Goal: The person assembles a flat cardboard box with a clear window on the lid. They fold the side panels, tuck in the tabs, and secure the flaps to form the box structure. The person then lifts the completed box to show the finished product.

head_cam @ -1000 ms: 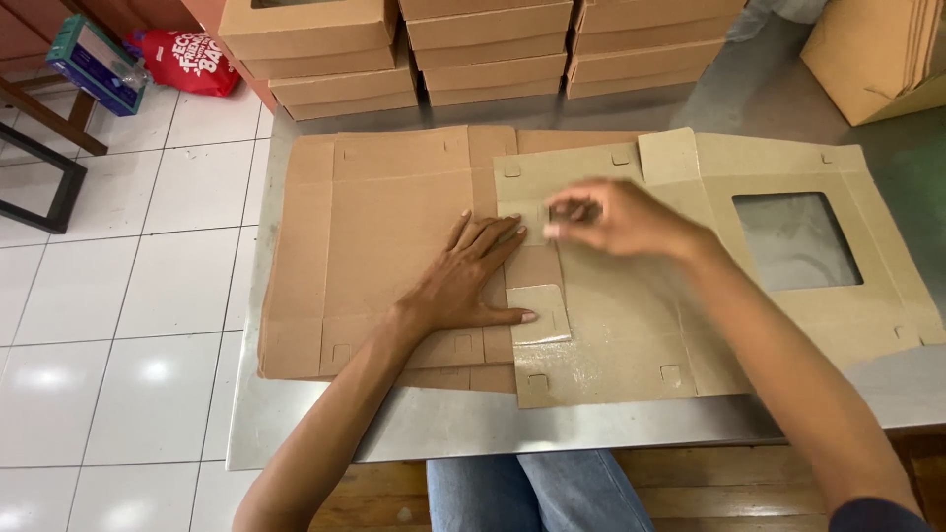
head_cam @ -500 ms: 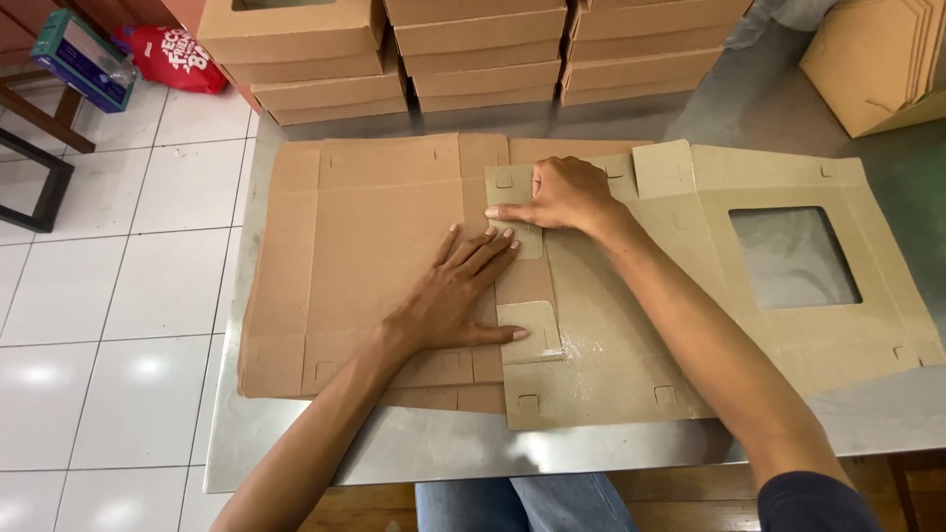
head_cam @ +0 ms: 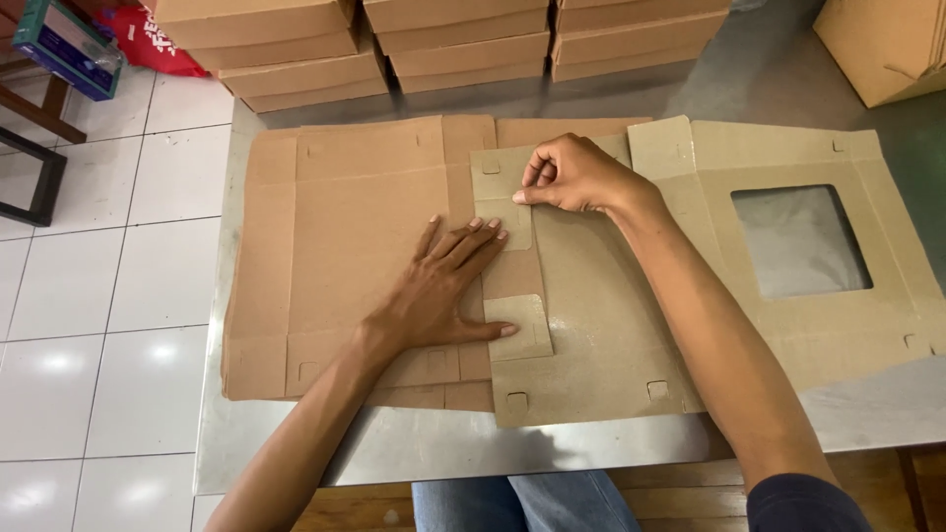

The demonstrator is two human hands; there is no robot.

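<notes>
**Two hands folding a side flap on a flat box**

Two hands work one flat cardboard box (head_cam: 611, 325) on the steel table (head_cam: 414, 453). The left hand (head_cam: 443, 286) lies spread, palm down, pinning the sheet. Just beyond its fingertips, the right hand (head_cam: 576, 177) pinches a small flap (head_cam: 503, 202). Judged step: creasing that flap; next likely needs firm pressing along the fold.

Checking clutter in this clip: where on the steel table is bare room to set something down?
Bare steel table shows along the near edge below the windowed box blank, and between the blanks and the stacked folded boxes. The middle is crowded: brown flat blanks, left hand, right hand.
</notes>
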